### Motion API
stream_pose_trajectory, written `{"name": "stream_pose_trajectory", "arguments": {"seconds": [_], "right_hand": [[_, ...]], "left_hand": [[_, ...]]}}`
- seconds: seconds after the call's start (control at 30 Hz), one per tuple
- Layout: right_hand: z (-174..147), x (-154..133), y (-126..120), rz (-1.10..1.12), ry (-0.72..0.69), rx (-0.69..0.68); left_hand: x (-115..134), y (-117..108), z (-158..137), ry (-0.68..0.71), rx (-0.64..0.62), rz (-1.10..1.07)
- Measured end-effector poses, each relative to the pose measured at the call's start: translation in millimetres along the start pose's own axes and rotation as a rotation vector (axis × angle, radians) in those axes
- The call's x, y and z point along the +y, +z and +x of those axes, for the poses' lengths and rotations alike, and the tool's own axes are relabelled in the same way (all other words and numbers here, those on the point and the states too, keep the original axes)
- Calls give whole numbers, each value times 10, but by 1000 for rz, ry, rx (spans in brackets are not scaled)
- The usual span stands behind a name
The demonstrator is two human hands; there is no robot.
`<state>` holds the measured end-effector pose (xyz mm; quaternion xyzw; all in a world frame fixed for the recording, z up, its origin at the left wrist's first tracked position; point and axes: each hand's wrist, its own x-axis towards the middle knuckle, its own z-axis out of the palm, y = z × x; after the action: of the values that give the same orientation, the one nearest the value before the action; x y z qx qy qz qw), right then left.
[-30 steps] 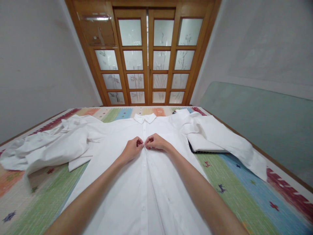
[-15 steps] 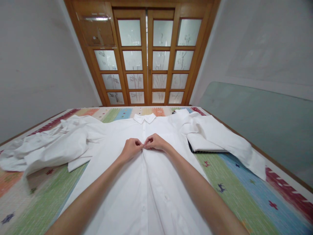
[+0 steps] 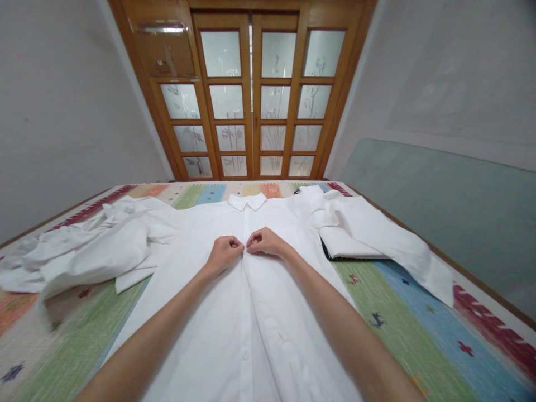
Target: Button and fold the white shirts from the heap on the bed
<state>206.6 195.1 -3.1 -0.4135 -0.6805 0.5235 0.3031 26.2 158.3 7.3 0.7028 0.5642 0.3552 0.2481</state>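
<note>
A white collared shirt (image 3: pixel 205 231) lies spread with its front facing up and its collar (image 3: pixel 247 201) away from me. At the chest, my left hand (image 3: pixel 226 252) pinches the left side of the front placket. Close against it, my right hand (image 3: pixel 267 242) pinches the other edge of the placket, fingertips nearly touching those of the left. The small spot between the fingertips is hidden, so I cannot see a button there. Lower down, a button (image 3: pixel 245 355) shows on the placket, and below my hands the two front edges lie apart.
Beneath the shirt is a striped, patterned cloth (image 3: pixel 402 335) on a table. White crumpled fabric (image 3: pixel 96 240) lies at left. Under the right sleeve sits a white, dark-edged item (image 3: pixel 354 248). A pale green panel (image 3: pixel 444 206) leans at the right wall; wooden glass doors (image 3: pixel 251 100) stand behind.
Both hands stay pinched at the same place on the placket, with only a slight shift of the fingers. The right front edge below them has moved a little.
</note>
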Motion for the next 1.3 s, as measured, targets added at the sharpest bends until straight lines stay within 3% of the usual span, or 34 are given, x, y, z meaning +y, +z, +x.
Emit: {"name": "stream_pose_trajectory", "arguments": {"seconds": [0.5,0.73,1.07,1.3], "right_hand": [[-7,-120,29,-52,158,-24],[-12,-111,35,-109,157,-16],[-18,-56,31,-73,95,26],[-12,-36,38,-83,76,51]], "left_hand": [[62,-74,10,-69,-38,69],[80,-70,-6,14,-23,197],[13,-104,-22,134,-98,128],[-22,-91,2,99,-119,66]]}}
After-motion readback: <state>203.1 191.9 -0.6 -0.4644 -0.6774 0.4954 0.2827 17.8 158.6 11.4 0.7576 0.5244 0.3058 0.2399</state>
